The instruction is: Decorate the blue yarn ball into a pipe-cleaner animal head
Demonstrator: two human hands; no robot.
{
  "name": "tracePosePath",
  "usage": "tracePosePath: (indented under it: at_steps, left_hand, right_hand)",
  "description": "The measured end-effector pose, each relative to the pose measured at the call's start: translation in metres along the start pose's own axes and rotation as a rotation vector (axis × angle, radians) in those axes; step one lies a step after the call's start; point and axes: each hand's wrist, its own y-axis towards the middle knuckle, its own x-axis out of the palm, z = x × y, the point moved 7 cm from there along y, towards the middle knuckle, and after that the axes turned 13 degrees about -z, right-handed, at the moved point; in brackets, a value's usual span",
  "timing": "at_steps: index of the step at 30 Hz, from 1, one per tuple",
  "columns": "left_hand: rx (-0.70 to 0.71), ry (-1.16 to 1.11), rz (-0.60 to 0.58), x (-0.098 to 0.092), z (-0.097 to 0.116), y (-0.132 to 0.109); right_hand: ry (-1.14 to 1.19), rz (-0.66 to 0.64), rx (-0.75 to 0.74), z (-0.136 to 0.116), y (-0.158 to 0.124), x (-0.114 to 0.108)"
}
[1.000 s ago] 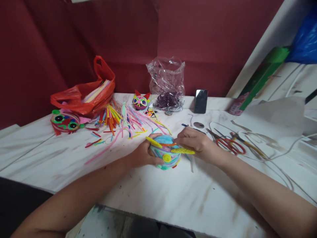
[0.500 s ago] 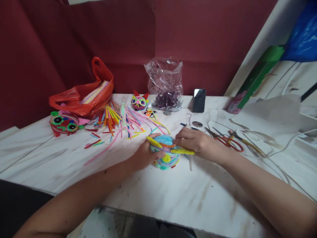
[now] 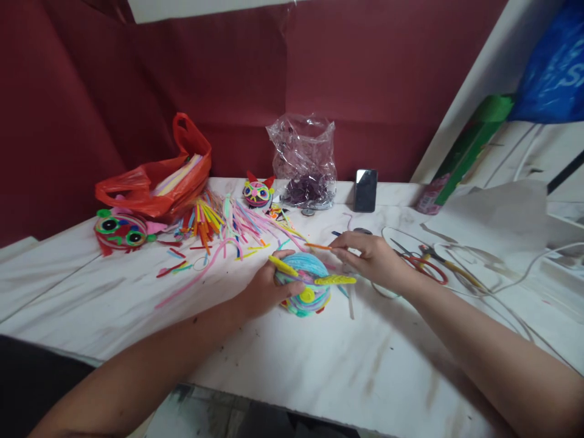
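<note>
A round pipe-cleaner animal head [image 3: 303,267], mostly light blue with lilac bands, sits on the table in front of me. Two yellow ear-like pieces stick out from its top, and a yellow disc shows on its near side. My left hand [image 3: 269,283] grips its left side, thumb on the front and fingers behind. Pinched between thumb and fingers of my right hand [image 3: 365,252] is an orange pipe cleaner [image 3: 318,246]. It is held above and behind the head, apart from it, pointing left.
At left are a red plastic bag [image 3: 137,188], a finished mask-like head [image 3: 121,230] and many loose pipe cleaners [image 3: 207,222]. Behind stand a smaller head [image 3: 258,191], a clear bag [image 3: 303,164] and a phone [image 3: 365,190]. Scissors [image 3: 424,267], pliers [image 3: 451,267] and cables lie at right.
My right hand has lifted the orange pipe cleaner off the top of the blue head and drawn it up and right. My left hand keeps its hold on the head.
</note>
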Motion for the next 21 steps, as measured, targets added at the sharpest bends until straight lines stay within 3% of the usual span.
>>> tracePosePath:
  at_steps: [3, 5, 14, 18, 21]
  left_hand:
    - [0.006, 0.013, 0.012, 0.0, 0.001, -0.002]
    - [0.031, 0.021, 0.006, 0.0, 0.003, -0.002]
    - [0.078, 0.068, -0.076, 0.005, 0.0, -0.004]
    - [0.071, 0.118, -0.236, 0.004, 0.002, -0.009]
    - [0.092, 0.252, -0.194, -0.012, 0.011, -0.014]
  right_hand:
    - [0.247, 0.065, 0.286, 0.027, -0.004, -0.002]
    - [0.426, 0.083, 0.362, 0.037, -0.006, 0.003]
    - [0.662, -0.023, 0.39, 0.04, -0.003, 0.043]
    - [0.838, 0.044, 0.467, 0.044, -0.009, 0.053]
    - [0.883, 0.13, 0.471, 0.043, -0.015, 0.053]
